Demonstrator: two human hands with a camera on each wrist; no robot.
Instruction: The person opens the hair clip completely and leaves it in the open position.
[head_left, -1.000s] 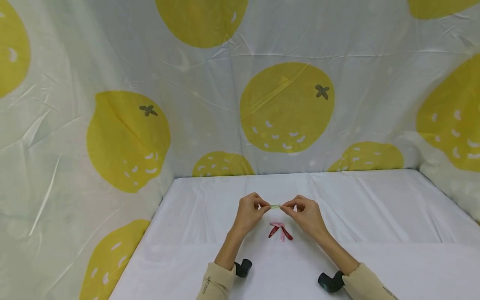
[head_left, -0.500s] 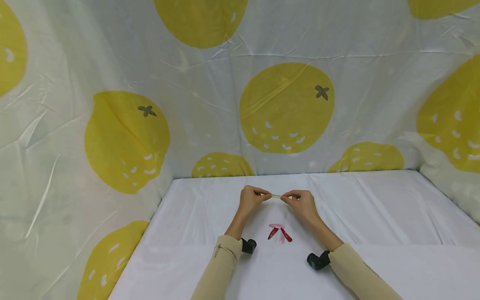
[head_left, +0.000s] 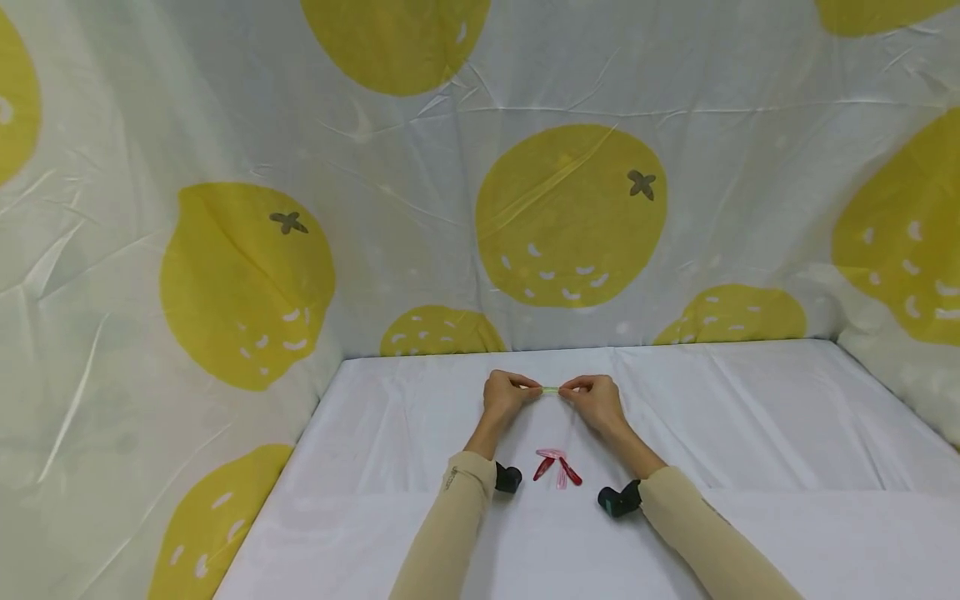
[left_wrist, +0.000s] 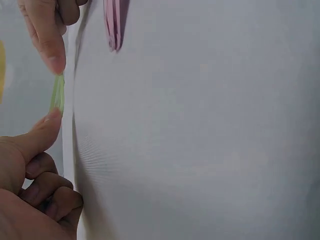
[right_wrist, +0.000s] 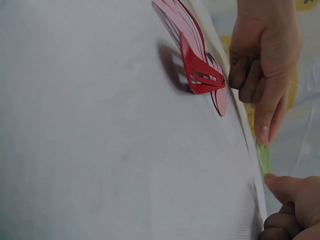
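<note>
In the head view, my left hand [head_left: 505, 394] and right hand [head_left: 596, 398] face each other above the far half of the table. Between their fingertips is a light green hair clip [head_left: 551, 389]; each hand pinches one end with thumb and finger. Both wrist views show the green clip's slotted middle [right_wrist: 265, 159], with its ends hidden by the fingers. Closer to me on the cloth, red snap hair clips [head_left: 571, 472] and pink ones [head_left: 562, 477] lie in a fan. In the right wrist view a red clip [right_wrist: 200, 75] rests against pink ones.
A white cloth [head_left: 750, 433] covers the table. Behind and left of it hangs a pale curtain [head_left: 420, 208] with large yellow lemons. Dark wrist-worn devices [head_left: 619, 501] stick out by both sleeves.
Both hands have moved away from me, farther over the table, still holding the green hair clip between them. The red and pink clips lie as before.
</note>
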